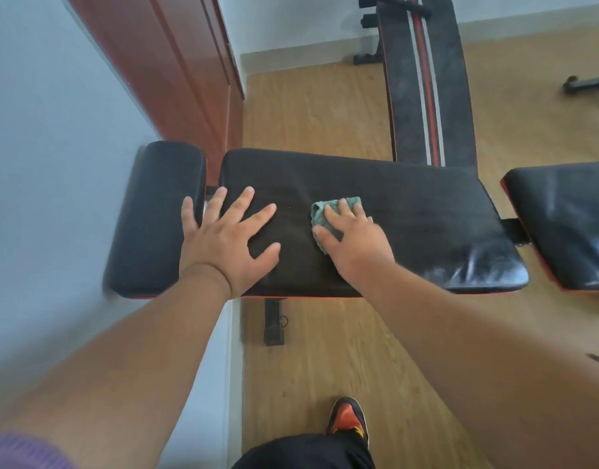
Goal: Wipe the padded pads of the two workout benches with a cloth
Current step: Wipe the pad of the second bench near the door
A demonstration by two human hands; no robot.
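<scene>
A black padded bench lies across the middle of the view, with a long middle pad (426, 211), a smaller end pad (156, 218) on the left and another pad (568, 225) on the right. My left hand (227, 238) rests flat on the middle pad's left part, fingers spread, holding nothing. My right hand (352, 238) presses a green cloth (320, 218) down on the middle pad; the cloth sticks out under the fingers. A second bench (423, 89), black with red and white stripes, stands behind.
A grey wall (54, 164) runs close along the left, with a red-brown door (176, 72) further back. The floor (318, 106) is light wood. The bench's black foot (274, 321) stands under the front edge. My red-and-black shoe (348, 418) is at the bottom. A black bar (589, 84) lies at the right.
</scene>
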